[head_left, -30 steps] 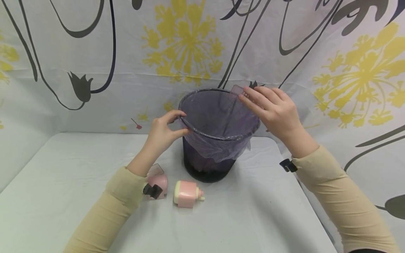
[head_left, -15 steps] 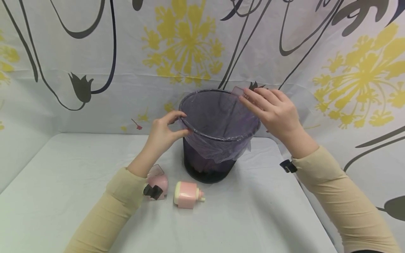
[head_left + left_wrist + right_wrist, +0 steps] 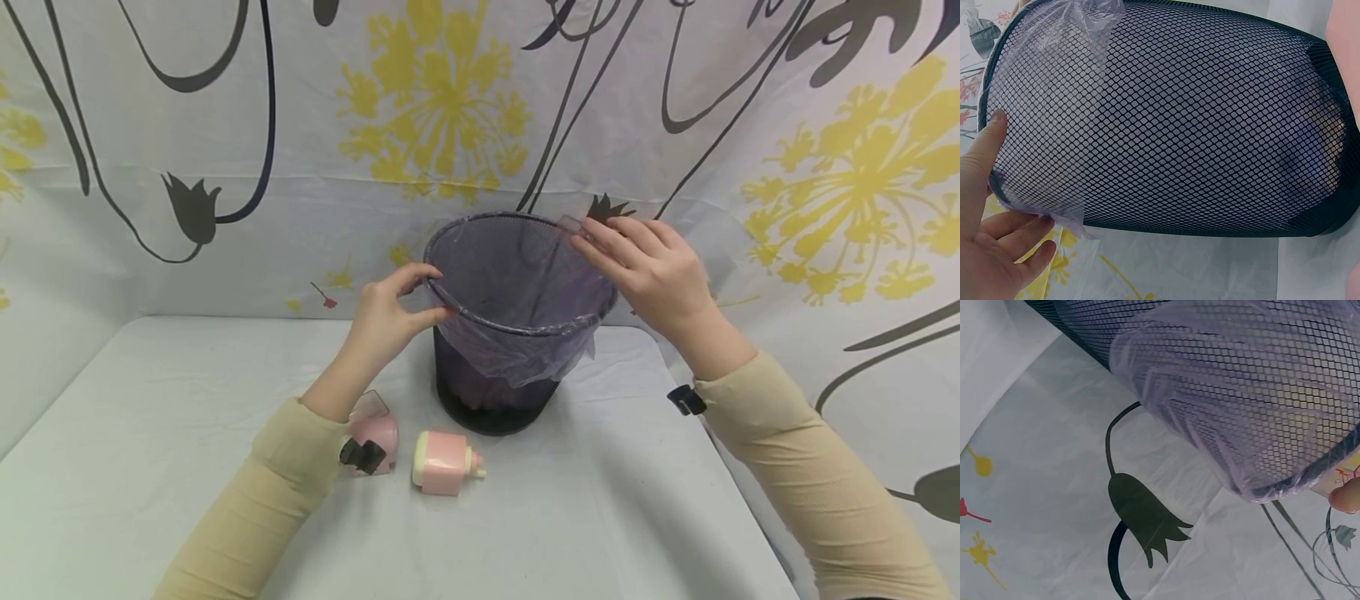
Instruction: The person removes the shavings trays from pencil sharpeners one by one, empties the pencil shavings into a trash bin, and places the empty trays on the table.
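A black mesh wastebasket (image 3: pixel 480 400) stands tilted-looking on the white table, lined with a thin purple plastic bag (image 3: pixel 517 354) folded over its rim. My left hand (image 3: pixel 386 312) grips the rim at the left, thumb outside and fingers over the edge; the left wrist view shows this hand (image 3: pixel 991 237) beside the mesh. At the far right of the rim, my right hand (image 3: pixel 648 271) pinches a small clear pinkish plastic piece (image 3: pixel 570 223). In the right wrist view only a fingertip (image 3: pixel 1347 497) and part of the piece with red marks (image 3: pixel 1349 467) show.
A pink and cream boxy object (image 3: pixel 444 462) with a stepped nub lies in front of the basket. Left of it, partly behind the left wrist, is a pink rounded part (image 3: pixel 378 433) with a clear flap (image 3: pixel 369 405). A patterned curtain (image 3: pixel 300 125) hangs behind the table.
My right hand has shifted slightly down and to the right with the plastic piece, less of which now shows. The left hand and the basket stay put.
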`<act>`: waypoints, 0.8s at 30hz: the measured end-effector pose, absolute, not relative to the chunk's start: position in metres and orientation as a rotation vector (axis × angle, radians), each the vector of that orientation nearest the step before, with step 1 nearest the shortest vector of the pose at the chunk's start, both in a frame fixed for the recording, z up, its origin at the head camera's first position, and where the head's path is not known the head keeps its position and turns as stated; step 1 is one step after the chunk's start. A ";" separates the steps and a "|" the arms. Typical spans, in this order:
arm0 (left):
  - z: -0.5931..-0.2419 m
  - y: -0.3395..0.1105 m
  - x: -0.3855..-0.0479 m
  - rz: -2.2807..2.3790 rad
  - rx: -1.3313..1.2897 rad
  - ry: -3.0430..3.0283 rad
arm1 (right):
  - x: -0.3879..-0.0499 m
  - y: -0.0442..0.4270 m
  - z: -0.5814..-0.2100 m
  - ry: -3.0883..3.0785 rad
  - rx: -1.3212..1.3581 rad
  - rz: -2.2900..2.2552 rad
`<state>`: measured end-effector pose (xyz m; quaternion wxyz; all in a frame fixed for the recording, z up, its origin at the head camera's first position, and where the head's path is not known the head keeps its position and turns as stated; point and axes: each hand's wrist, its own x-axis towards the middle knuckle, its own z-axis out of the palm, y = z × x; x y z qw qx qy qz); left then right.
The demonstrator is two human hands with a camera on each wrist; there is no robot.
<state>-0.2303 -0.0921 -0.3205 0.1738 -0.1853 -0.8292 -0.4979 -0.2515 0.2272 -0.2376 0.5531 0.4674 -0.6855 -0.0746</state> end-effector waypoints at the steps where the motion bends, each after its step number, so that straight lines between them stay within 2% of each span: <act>1: -0.320 -0.092 -0.230 -1.410 -0.526 -2.352 | -0.252 0.228 -0.239 -1.625 1.105 -0.177; 24: -0.321 -0.092 -0.231 -1.405 -0.532 -2.336 | -0.260 0.252 -0.255 -1.723 1.115 -0.253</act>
